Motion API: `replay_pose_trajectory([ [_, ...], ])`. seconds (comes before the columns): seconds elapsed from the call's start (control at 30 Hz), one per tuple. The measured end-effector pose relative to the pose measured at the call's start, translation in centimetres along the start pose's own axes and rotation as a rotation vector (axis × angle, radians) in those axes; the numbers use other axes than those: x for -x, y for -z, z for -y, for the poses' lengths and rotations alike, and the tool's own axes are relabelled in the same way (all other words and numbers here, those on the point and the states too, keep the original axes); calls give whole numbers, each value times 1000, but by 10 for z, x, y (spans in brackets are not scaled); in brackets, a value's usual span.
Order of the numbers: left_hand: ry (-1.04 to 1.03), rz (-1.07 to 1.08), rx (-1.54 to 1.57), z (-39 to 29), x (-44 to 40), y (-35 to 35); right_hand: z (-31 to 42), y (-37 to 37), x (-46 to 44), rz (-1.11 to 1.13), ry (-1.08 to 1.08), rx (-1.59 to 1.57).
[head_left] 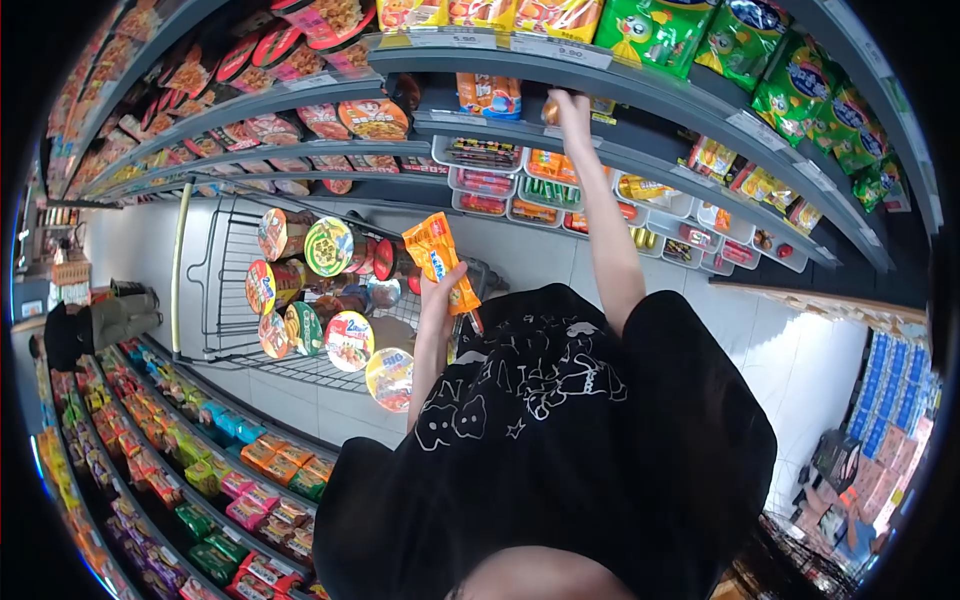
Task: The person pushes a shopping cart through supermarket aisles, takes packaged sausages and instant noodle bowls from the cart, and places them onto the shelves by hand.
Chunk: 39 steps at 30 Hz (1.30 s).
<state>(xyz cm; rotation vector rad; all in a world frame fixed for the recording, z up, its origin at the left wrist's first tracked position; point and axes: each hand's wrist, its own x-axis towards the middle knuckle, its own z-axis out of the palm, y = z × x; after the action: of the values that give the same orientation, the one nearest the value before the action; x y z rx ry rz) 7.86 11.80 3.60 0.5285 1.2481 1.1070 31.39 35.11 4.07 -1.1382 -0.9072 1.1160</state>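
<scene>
My left hand [441, 290] is closed around an orange snack packet [431, 250], held upright and slightly tilted beside the cart. My right hand [570, 106] reaches into a shelf below the price rail, at the end of my outstretched arm. Its fingers are partly hidden at the shelf, and a small brownish item [551, 112] shows next to them; I cannot make out whether it is held. Left of that hand, orange packets [489, 95] stand on the same shelf.
A wire shopping cart [222, 285] holds several round noodle tubs [329, 246]. Clear bins [548, 191] of packaged sausages sit under the shelf. Green bags [655, 34] line the upper shelf [480, 58]. A person [95, 322] stands at far left; another person [850, 530] is at lower right.
</scene>
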Motion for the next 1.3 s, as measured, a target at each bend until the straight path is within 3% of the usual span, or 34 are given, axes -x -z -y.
replay_pose_trajectory([
  [0.03,28,42,73,-4,2,-5,14,3,24,-29,-123,-370],
  [0.1,97,194,213,-4,-1,-10,32,27,74,337,-264,-893],
  [0.27,141,474,279,-11,-7,-38,76,48,174,364,-385,-1206],
  [0.37,262,586,265,-7,-12,-62,76,64,207,353,-253,-1221],
  [0.53,432,771,326,11,-7,-91,85,92,248,65,-44,-896],
  [0.6,353,690,209,22,2,-100,87,107,260,-65,12,-864],
  [0.67,343,826,195,30,13,-109,90,123,273,-98,51,-884],
  [0.73,485,765,265,34,36,-131,105,135,288,-317,-78,-980],
  [0.8,506,798,310,56,46,-141,96,163,295,-274,-84,-1019],
  [0.87,400,882,215,78,55,-155,81,195,300,-224,-95,-1060],
  [1.07,356,726,117,128,68,-229,38,319,294,-219,-246,-831],
  [1.13,328,625,219,147,69,-260,31,356,287,-557,-370,-681],
  [1.17,225,541,179,156,69,-274,25,380,286,-552,-384,-683],
  [1.23,203,489,261,163,73,-295,9,443,268,-486,-252,-227],
  [1.3,198,375,398,169,80,-313,-18,513,241,-383,48,346],
])
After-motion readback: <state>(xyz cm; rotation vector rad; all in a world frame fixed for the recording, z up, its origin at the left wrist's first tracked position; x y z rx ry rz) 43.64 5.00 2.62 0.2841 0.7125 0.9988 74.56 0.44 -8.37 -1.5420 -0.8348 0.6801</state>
